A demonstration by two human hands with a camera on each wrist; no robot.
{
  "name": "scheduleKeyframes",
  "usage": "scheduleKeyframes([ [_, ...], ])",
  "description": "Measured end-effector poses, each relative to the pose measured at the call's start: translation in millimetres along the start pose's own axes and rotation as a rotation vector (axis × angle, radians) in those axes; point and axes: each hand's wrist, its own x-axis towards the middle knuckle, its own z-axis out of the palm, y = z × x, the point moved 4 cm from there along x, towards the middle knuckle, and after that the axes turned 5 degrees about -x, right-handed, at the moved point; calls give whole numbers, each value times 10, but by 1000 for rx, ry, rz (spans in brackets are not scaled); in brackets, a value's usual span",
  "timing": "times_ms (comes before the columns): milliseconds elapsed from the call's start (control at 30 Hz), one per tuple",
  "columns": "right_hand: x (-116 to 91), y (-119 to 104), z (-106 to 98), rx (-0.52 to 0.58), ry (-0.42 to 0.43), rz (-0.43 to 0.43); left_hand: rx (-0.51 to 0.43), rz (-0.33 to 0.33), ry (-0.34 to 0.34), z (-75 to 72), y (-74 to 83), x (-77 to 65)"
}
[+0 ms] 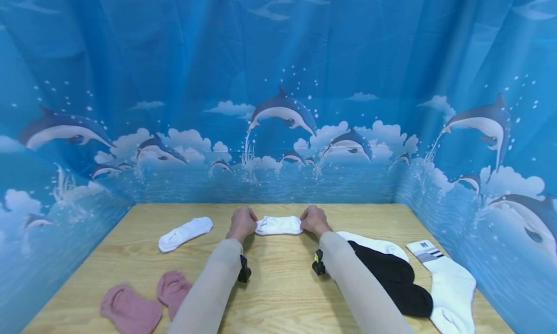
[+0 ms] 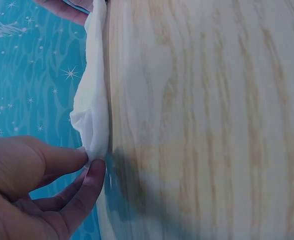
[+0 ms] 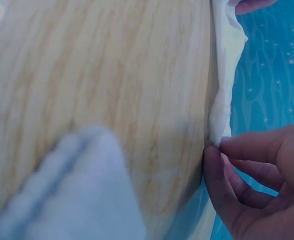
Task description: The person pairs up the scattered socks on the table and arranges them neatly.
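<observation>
A short white ankle sock [image 1: 279,225] is stretched sideways between both hands near the table's far edge. My left hand [image 1: 242,223] pinches its left end between thumb and fingers, as the left wrist view shows on the sock [image 2: 93,95]. At the other end my right hand [image 1: 315,221] pinches the sock's tip, thumb against fingertips, seen close up in the right wrist view [image 3: 262,175]. A second white ankle sock [image 1: 185,234] of similar look lies flat on the table, left of the left hand.
Two pink socks [image 1: 130,309] lie at the front left, one partly behind the left sleeve. On the right are black socks [image 1: 391,276], a white sock [image 1: 383,247] beside them and a long white striped sock [image 1: 452,285]. A dolphin-print curtain [image 1: 278,179] borders the wooden table [image 1: 278,285].
</observation>
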Motion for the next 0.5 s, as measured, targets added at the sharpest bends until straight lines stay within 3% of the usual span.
scheduleKeyframes([
  [200,6,-11,-1,-6,-7,1,-6,-10,-3,-12,5,-10],
  [500,-12,-105,-84,-122,-18,-19,24,10,-23,-111,49,-44],
])
